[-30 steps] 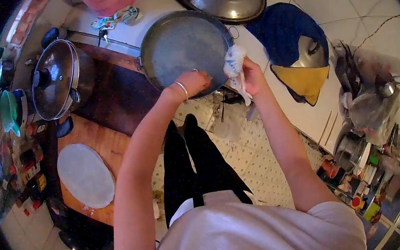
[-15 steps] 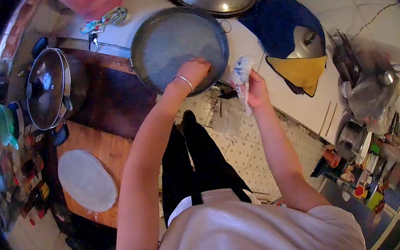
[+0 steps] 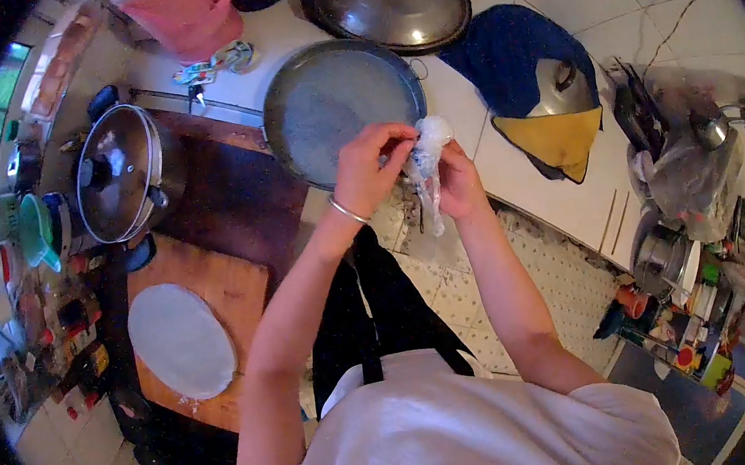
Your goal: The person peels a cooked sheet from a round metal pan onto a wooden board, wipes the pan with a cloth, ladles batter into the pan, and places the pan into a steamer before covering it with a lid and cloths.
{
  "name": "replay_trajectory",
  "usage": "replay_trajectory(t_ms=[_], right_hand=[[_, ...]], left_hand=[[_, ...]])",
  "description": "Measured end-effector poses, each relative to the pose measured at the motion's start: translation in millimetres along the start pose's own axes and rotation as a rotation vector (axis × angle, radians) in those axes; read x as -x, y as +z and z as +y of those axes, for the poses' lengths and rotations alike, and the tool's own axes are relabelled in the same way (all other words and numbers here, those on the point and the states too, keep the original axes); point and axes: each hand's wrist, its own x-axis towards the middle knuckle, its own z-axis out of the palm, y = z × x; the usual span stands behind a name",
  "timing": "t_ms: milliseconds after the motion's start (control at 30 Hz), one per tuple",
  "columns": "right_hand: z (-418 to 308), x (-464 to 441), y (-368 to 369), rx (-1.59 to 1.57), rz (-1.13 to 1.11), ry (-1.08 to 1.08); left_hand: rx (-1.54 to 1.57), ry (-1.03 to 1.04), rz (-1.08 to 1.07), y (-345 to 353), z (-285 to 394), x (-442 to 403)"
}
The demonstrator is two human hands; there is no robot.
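Plastic film, thin, whitish and crumpled, hangs at frame centre beside the round dark-grey metal pan. The right hand holds it in closed fingers; the left hand curls fingertips to its edge, hold unclear. Two-handed handling seems the step; it calls for fine pinching.

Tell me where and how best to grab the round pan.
Probably the right hand on the wire loop at the right rim of the round pan, coming from the near right, with the left hand on the opposite rim from the left. The pan is wide, shallow and open side up, so holding both sides should keep it level; the domed lid crowds its far right.
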Motion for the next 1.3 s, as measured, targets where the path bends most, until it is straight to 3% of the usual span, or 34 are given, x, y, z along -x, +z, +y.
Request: replay_trajectory(t_ms=[300, 600, 733, 800, 867, 900, 967, 1000, 1067, 1100, 1167, 1200, 1267, 1300], right_hand=[[22.6, 12.5, 55.1, 0.120, -0.089, -0.028], [56.8, 37.9, 112.5, 0.269, -0.149, -0.036], [75.5, 33.5, 105.0, 0.186, -0.265, 0.032], [82.9, 21.7, 68.4, 0.214, -0.177, 0.145], [79.6, 22.5, 42.6, 0.458, 0.021, 0.139], [72.7, 21.3, 15.5, 0.499, 0.198, 0.205], [44.7, -10.6, -72.7, 0.444, -0.021, 0.357], [41.2, -5.3, -72.7, 0.563, 0.052, 0.356], [35.4, -6.6, -96.1, 0.501, 0.154, 0.288], [33.6, -1.5, -99.9, 0.509, 0.141, 0.302], [39.1, -11.4, -98.4, 0.573, 0.233, 0.309], [40.4, -17.5, -93.3, 0.575, 0.221, 0.317], [41.9, -19.9, -94.3, 0.560, 0.187, 0.305], [40.2, -30.5, -103.7, 0.670, 0.167, 0.272]], left_hand=[[0.002, 0.098, 0.116, -45.2, 38.2, 27.1], [-0.249, 0.206, 0.219, -101.0, 76.9, 67.2], [0.071, 0.037, 0.377, -142.6, 80.0, 113.0], [0.242, -0.102, 0.566, -178.1, 67.2, 157.8], [0.247, -0.076, 0.816, -216.2, 53.3, 216.8], [0.184, -0.153, 0.968, -233.7, 45.3, 253.6], [0.074, -0.230, 1.235, -273.4, 20.4, 318.6], [0.041, -0.235, 1.304, -295.8, -7.3, 357.2], [-0.287, -0.294, 1.513, -330.3, -52.8, 422.3], [-0.293, -0.298, 1.532, -335.9, -49.5, 442.1], [-0.600, -0.632, 1.445, -348.2, -45.8, 468.5], [-0.605, -0.632, 1.459, -353.7, -46.6, 478.8], [-0.728, -0.925, 1.289, -360.9, -52.7, 496.2], [-0.735, -0.927, 1.287, -364.6, -48.8, 500.8]])
